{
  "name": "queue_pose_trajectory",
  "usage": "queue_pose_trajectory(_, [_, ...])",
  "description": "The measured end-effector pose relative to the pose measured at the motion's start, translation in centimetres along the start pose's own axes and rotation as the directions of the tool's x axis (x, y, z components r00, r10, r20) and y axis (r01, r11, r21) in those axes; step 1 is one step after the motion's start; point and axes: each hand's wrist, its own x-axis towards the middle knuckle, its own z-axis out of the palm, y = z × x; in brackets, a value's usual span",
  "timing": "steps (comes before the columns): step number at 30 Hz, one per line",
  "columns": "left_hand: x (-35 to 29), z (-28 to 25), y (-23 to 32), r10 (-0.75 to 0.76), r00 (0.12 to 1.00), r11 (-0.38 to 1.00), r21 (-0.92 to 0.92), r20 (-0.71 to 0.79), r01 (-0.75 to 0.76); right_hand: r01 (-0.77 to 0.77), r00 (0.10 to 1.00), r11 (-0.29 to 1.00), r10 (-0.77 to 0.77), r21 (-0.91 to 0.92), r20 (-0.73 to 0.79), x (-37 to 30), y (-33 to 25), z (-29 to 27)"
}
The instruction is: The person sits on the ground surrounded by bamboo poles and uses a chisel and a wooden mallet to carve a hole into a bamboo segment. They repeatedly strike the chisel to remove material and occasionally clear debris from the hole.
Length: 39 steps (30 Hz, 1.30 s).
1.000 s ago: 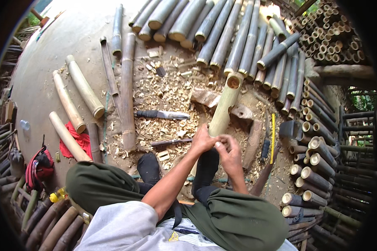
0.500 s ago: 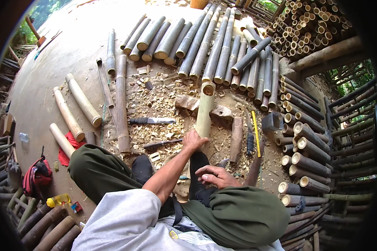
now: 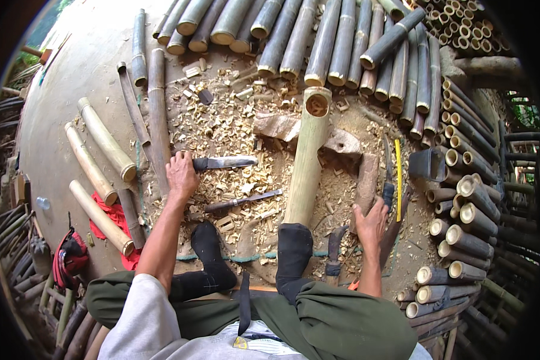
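Note:
My left hand (image 3: 182, 173) has its fingers closed round the handle end of a knife (image 3: 231, 162), whose blade lies flat over wood chips. Just below it rests a chisel (image 3: 246, 201) with a wooden handle. My right hand (image 3: 372, 222) bends round the lower end of a thick wooden club (image 3: 366, 180), thumb on one side and fingers on the other. Between my hands, a peeled bamboo tube (image 3: 308, 162) leans across a notched wood block (image 3: 276, 126). Its open end points away from me, and its near end meets my black-socked foot (image 3: 294, 246).
Dark bamboo tubes (image 3: 327, 42) lie in a row at the back, and more are stacked (image 3: 477, 222) at the right. Peeled tubes (image 3: 105, 141) lie at the left. Beside my right hand are a yellow strip (image 3: 398, 180), a black container (image 3: 427, 164) and a hatchet-like tool (image 3: 335, 249).
My left hand has let go of the bamboo tube and moved left to the knife. From my lap, my right hand has moved out to the wooden club. The view has shifted.

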Motion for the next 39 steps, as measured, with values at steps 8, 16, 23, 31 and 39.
queue_pose_trajectory(8, [-0.2,-3.1,-0.2,0.01,0.993,0.886,-0.459,-0.114,-0.061,0.045,0.998,0.913,-0.062,0.407,0.029,-1.0,-1.5,-1.4])
queue_pose_trajectory(16, [-7.0,-10.5,15.3,0.02,0.999,0.26,-0.965,0.032,0.026,-0.151,0.879,0.118,-0.439,0.982,0.188,-5.7,-8.2,-1.6])
queue_pose_trajectory(23, [-13.6,-13.0,22.8,0.275,0.953,0.156,-0.972,-0.128,-0.175,0.021,0.998,-0.03,0.063,0.999,-0.019,-2.2,-9.9,-2.7])
queue_pose_trajectory(31, [-8.7,-10.5,16.2,0.105,0.992,0.031,-0.997,0.071,0.068,0.1,0.991,0.787,-0.025,0.609,-0.13,0.1,-6.1,5.6])
queue_pose_trajectory(39, [-6.4,-10.5,14.4,-0.122,0.96,0.349,-0.916,-0.252,-0.196,0.134,0.983,0.678,-0.183,0.723,-0.01,-0.8,-9.4,1.6])
